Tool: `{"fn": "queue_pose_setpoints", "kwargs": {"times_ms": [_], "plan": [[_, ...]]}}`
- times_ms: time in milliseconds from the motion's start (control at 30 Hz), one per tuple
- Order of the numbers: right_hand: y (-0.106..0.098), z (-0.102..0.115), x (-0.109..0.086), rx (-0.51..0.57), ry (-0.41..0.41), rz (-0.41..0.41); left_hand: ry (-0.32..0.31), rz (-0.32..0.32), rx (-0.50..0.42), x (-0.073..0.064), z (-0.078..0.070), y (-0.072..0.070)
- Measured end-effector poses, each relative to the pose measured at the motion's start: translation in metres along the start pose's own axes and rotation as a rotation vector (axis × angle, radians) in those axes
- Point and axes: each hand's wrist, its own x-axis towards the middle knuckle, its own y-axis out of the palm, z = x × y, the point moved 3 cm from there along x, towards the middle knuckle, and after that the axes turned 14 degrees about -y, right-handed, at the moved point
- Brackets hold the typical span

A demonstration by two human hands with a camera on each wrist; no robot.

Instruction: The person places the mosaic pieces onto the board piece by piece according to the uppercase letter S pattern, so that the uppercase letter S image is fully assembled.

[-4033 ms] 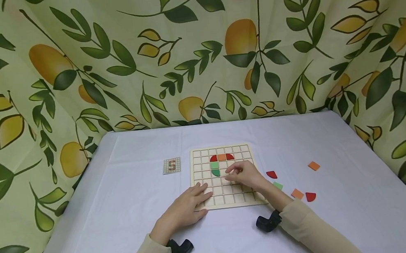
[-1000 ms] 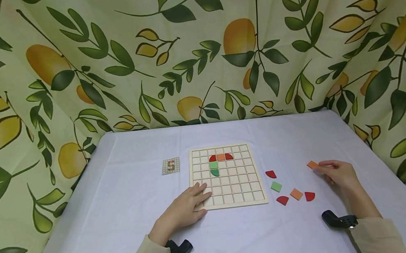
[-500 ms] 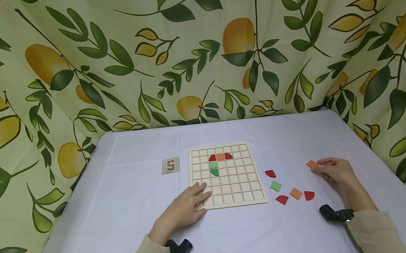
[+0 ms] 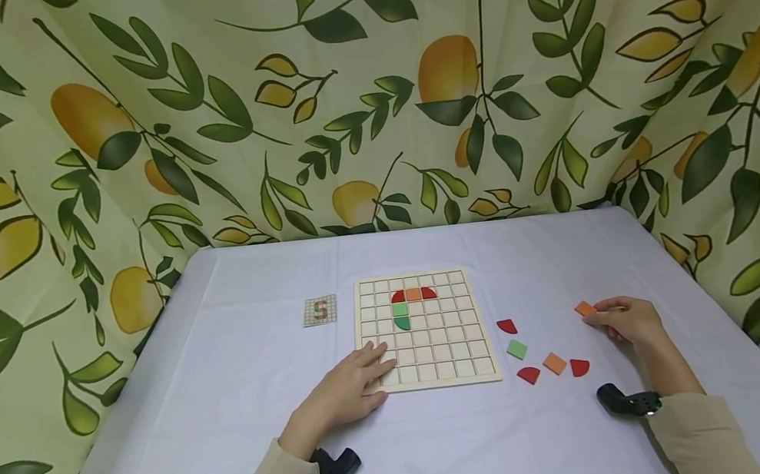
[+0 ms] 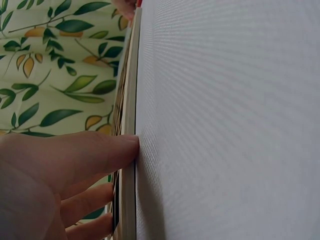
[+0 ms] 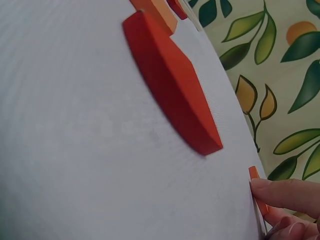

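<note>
My left hand rests with fingers spread on the lower left corner of a wooden grid board. In the left wrist view its thumb touches the board's edge. Over at the right, my right hand pinches an orange square tile at the tabletop; the right wrist view shows fingers against that tile. On the board lie two red quarter-round tiles, an orange square between them, a light green square and a dark green quarter-round.
Between board and right hand lie three red quarter-round tiles, one of them nearest that hand, plus a light green square and another orange square. A small pattern card with an S lies left of the board. A leaf-print curtain hangs behind.
From above the board, my right hand has moved right to the far orange tile, uncovering a red tile its forearm had hidden. It has barely shifted over the last second. My left hand stays put.
</note>
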Motion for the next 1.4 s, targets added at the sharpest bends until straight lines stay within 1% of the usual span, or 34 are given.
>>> {"fn": "queue_pose_setpoints", "kwargs": {"times_ms": [267, 467, 633, 867, 1033, 1233, 1400], "plan": [[0.002, -0.003, 0.0, -0.04, 0.018, -0.034, 0.004, 0.002, 0.002, 0.0, 0.0, 0.0], [0.001, -0.002, -0.001, -0.016, -0.024, -0.013, 0.003, -0.004, 0.003, 0.0, 0.0, -0.001], [-0.001, 0.002, -0.002, -0.016, -0.05, 0.003, 0.009, -0.008, 0.011, 0.0, 0.0, -0.001], [0.001, 0.013, -0.006, -0.04, -0.062, 0.047, 0.017, -0.011, 0.011, 0.0, 0.0, -0.001], [0.005, 0.024, -0.009, -0.04, -0.094, 0.075, 0.004, -0.005, 0.011, -0.001, 0.0, -0.001], [0.011, 0.032, -0.012, -0.032, -0.107, 0.091, -0.016, 0.003, 0.015, 0.0, 0.001, 0.0], [0.02, 0.039, -0.014, -0.043, -0.14, 0.097, -0.006, -0.002, 0.026, -0.001, 0.001, -0.001]]}}
